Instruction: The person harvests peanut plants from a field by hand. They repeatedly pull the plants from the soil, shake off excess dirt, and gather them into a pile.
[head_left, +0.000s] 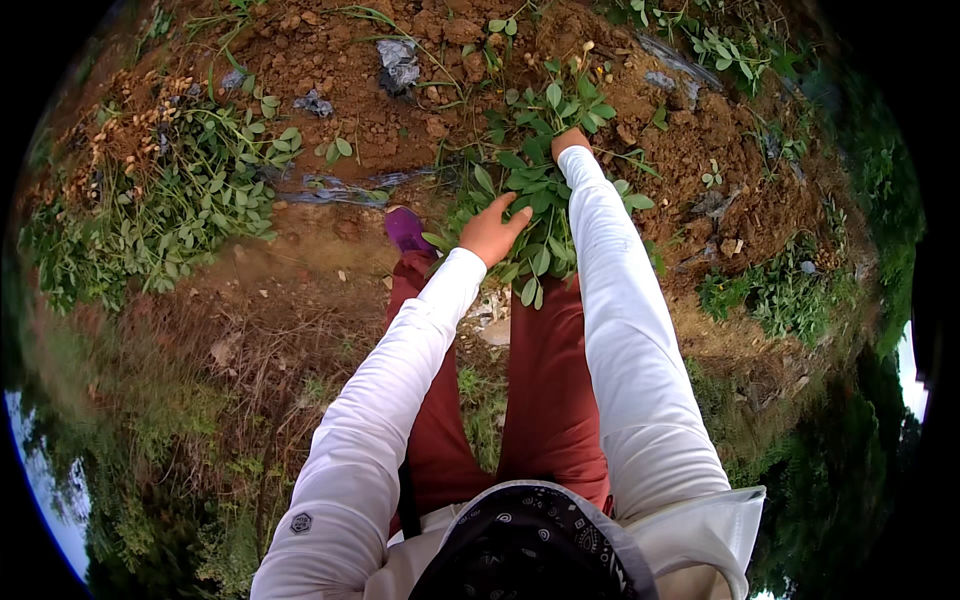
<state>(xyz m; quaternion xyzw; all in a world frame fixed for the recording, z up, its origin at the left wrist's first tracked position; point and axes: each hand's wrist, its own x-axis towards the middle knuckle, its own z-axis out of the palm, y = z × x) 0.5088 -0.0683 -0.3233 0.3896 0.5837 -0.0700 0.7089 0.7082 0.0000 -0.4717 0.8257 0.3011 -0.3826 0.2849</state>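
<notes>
A leafy peanut plant [540,170] lies in front of me over the bare soil, its green leaves spreading down toward my knees. My right hand [571,144] is closed round the stems in its upper part; leaves partly hide the fingers. Several pale pods [588,47] show just beyond that hand. At the plant's left side is my left hand [492,230], its thumb and fingers apart beside the leaves, with nothing gripped in it.
A big heap of pulled peanut plants [180,195] with pods lies at left. Torn plastic film [398,64] and a film strip [350,190] sit in the clods. More plants [785,295] lie at right. My purple shoe [405,230] stands by the soil; dry grass [270,350] lies nearer.
</notes>
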